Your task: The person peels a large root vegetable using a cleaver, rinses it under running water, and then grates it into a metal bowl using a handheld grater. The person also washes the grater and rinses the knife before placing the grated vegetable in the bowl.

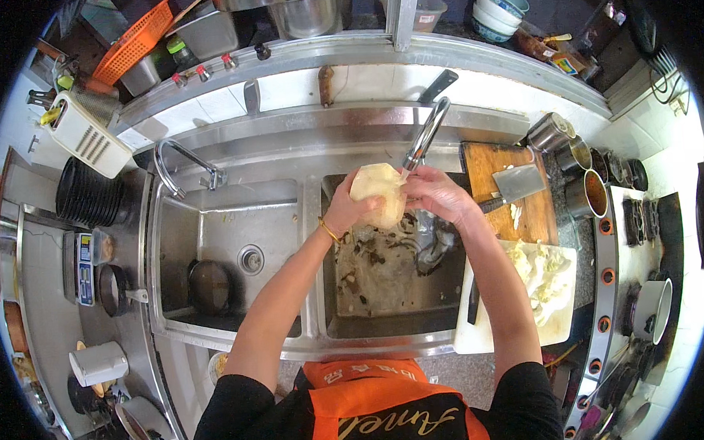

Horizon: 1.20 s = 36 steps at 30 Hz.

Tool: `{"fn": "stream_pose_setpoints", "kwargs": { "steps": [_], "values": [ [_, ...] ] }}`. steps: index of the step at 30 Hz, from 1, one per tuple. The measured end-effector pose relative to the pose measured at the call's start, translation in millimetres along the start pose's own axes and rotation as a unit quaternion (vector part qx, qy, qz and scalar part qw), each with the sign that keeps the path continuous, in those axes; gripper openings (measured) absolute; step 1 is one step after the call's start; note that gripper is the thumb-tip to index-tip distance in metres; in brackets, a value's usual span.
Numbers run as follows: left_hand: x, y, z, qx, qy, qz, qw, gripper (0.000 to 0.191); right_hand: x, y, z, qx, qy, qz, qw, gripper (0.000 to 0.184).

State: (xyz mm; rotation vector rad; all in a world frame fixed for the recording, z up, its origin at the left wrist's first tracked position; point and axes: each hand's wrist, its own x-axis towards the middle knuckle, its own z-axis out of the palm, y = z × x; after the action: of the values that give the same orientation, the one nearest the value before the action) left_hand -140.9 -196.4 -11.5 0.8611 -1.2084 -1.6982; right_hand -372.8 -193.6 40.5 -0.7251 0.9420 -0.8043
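My left hand (343,208) grips a large pale peeled root vegetable (378,183), its thumb across the front. The vegetable is held above the right sink basin (399,325), under the mouth of the right-hand tap (427,135). A thin stream of water seems to reach its right edge. At that same edge are the bent fingers of my right hand (441,195); whether they press on the vegetable or only meet the water is unclear. Dark peelings (376,258) lie scattered in the wet basin below.
A cleaver (519,183) rests on the wooden chopping board (482,157) at right. Cut pale vegetable (543,277) covers part of a white cutting board (472,341), beside a dark-handled knife. The left basin (270,223) holds a dark pan (210,286). Burners (640,221) stand far right.
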Motion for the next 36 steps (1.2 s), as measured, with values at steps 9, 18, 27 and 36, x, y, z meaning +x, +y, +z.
{"fn": "stream_pose_setpoints", "kwargs": {
  "steps": [9, 18, 27, 36],
  "values": [
    [1, 3, -1, -0.084, -0.014, -0.069, 0.994, 0.059, 3, -11, 2, -0.114, 0.03, 0.007, 0.993, 0.03],
    [4, 4, 3, -0.117, -0.01, -0.083, 0.99, 0.053, -2, -10, 3, -0.073, -0.016, -0.034, 0.997, 0.036],
    [16, 0, 42, -0.192, 0.151, -0.034, 0.969, 0.057, 11, 46, 39, -0.244, 0.177, -0.255, 0.919, 0.042],
    [28, -6, 68, -0.247, 0.284, -0.007, 0.927, 0.057, 23, 46, 50, -0.223, 0.345, -0.257, 0.875, 0.044]
  ]
}}
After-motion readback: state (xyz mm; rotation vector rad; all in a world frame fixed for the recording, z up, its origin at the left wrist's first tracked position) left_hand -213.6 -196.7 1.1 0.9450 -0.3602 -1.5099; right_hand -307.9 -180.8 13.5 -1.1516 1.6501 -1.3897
